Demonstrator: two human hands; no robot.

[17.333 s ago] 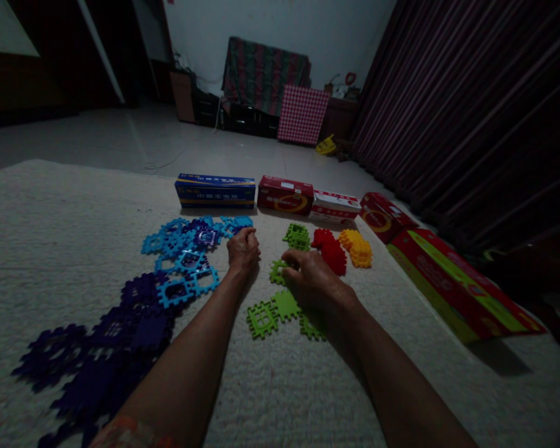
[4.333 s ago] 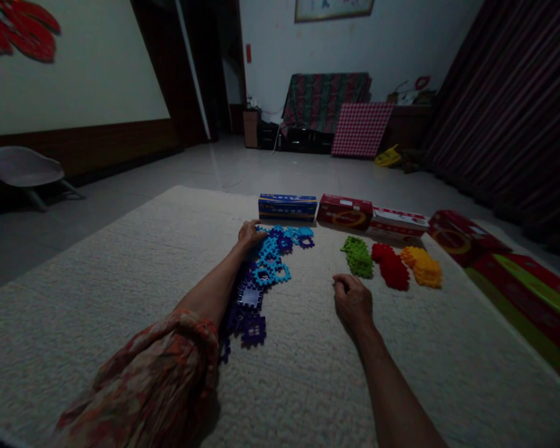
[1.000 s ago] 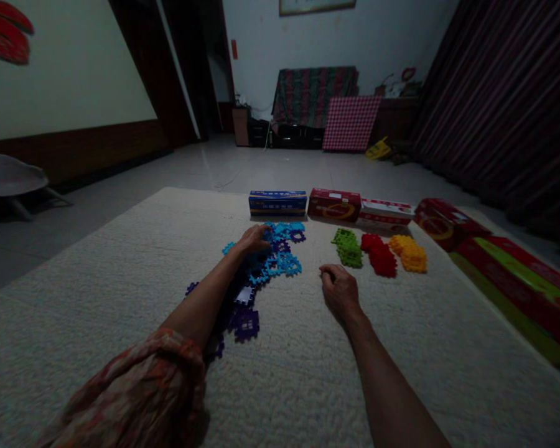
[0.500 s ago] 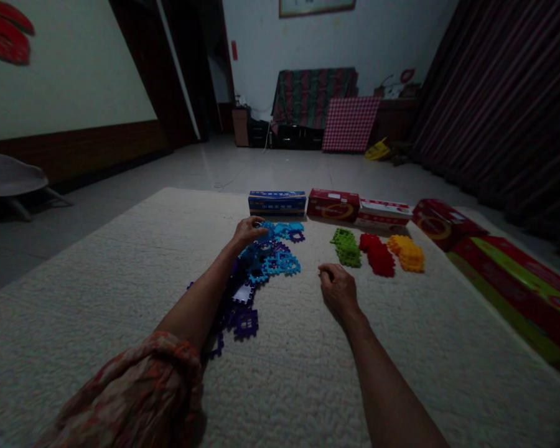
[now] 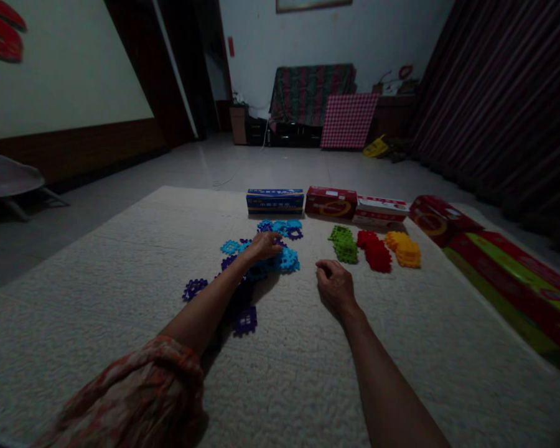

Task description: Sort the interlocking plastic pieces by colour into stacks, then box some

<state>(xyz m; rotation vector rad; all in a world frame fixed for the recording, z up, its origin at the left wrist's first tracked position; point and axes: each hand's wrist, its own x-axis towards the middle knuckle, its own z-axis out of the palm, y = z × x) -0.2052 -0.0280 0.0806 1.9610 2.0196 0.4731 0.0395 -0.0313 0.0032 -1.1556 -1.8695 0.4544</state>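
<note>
My left hand (image 5: 264,245) reaches across a scatter of light blue toothed plastic tiles (image 5: 287,258) on the white carpet (image 5: 121,261), fingers curled down onto them. Purple tiles (image 5: 246,320) lie along and under my forearm. My right hand (image 5: 333,283) rests on the carpet as a loose fist with nothing visible in it. Beyond it stand three neat stacks: green tiles (image 5: 343,244), red tiles (image 5: 376,252) and orange tiles (image 5: 402,248).
A blue box (image 5: 275,201), two red boxes (image 5: 331,201) and a white-and-red box (image 5: 380,210) line the carpet's far edge. A long red-green box (image 5: 518,277) lies at right. A grey chair (image 5: 9,180) stands at left, dark curtains at right.
My left hand has slid back and right over the blue tiles, spreading some out to the left. The right hand has stayed put. Earlier the loose green tiles were gathered into a stack.
</note>
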